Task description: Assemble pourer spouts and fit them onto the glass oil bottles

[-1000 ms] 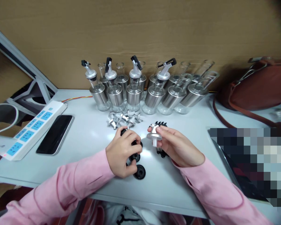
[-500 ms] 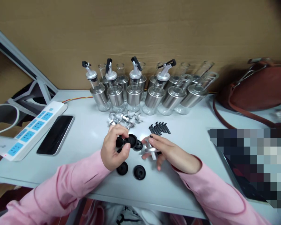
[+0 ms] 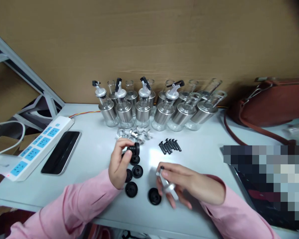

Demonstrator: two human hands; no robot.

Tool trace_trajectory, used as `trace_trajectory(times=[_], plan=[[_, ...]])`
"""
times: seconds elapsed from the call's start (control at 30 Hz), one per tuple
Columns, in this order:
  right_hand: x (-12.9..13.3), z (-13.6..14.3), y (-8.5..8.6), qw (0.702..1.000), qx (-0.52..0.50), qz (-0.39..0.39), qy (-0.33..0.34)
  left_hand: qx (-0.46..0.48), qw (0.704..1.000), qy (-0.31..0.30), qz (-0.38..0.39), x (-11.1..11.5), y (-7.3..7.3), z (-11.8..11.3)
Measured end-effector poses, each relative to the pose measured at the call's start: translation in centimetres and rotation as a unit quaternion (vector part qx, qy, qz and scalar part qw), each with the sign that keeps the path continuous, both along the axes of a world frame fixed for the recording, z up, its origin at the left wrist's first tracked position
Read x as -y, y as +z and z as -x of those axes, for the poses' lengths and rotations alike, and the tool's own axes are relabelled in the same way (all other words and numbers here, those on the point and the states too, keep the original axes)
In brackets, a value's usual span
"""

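Note:
My left hand pinches a black rubber stopper between thumb and fingers, lifted just above the table. My right hand grips a silver metal pourer spout low over the table, tilted. Several more black stoppers lie between my hands, one right beside my right fingers. A small pile of silver spouts lies behind my left hand. A row of black pins sits to the right of that pile.
Several steel-and-glass oil bottles stand along the cardboard wall, some with spouts fitted. A black phone and a white power strip lie at the left. A brown bag sits at the right, with a blurred patch below it.
My left hand picked a black stopper out of the group and raised it. My right hand drew back towards me with the silver spout, uncovering the black pins.

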State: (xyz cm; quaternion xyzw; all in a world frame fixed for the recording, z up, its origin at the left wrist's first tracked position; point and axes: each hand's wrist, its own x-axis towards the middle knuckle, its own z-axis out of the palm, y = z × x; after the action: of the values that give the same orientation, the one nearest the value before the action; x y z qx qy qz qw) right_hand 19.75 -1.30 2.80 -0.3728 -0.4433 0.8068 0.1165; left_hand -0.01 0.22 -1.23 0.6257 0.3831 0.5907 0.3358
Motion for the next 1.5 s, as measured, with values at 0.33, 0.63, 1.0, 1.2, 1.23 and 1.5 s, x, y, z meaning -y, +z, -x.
trace_trajectory(times=[0.33, 0.63, 1.0, 1.2, 1.23, 1.5], plan=[[1.0, 0.9, 0.8, 0.966, 0.017, -0.211, 0.148, 0.071, 0.982, 0.030, 0.172, -0.9, 0.3, 0.1], [1.0, 1.5, -0.2, 0.972, -0.006, -0.212, 0.101, 0.072, 0.973, 0.011, 0.219, -0.9, 0.4, 0.0], [0.3, 0.9, -0.1, 0.982, 0.033, -0.186, -0.001, 0.053, 0.971, -0.019, 0.234, -0.8, 0.3, 0.0], [0.5, 1.2, -0.4, 0.986, 0.039, -0.160, 0.017, -0.001, 0.978, -0.028, 0.209, -0.8, -0.1, 0.1], [0.5, 1.3, -0.3, 0.987, 0.037, -0.156, 0.008, -0.015, 0.981, -0.028, 0.193, -0.8, -0.2, 0.2], [-0.6, -0.1, 0.2, 0.963, 0.017, -0.196, -0.184, -0.155, 0.988, -0.013, -0.018, -0.3, -0.1, 0.3]])
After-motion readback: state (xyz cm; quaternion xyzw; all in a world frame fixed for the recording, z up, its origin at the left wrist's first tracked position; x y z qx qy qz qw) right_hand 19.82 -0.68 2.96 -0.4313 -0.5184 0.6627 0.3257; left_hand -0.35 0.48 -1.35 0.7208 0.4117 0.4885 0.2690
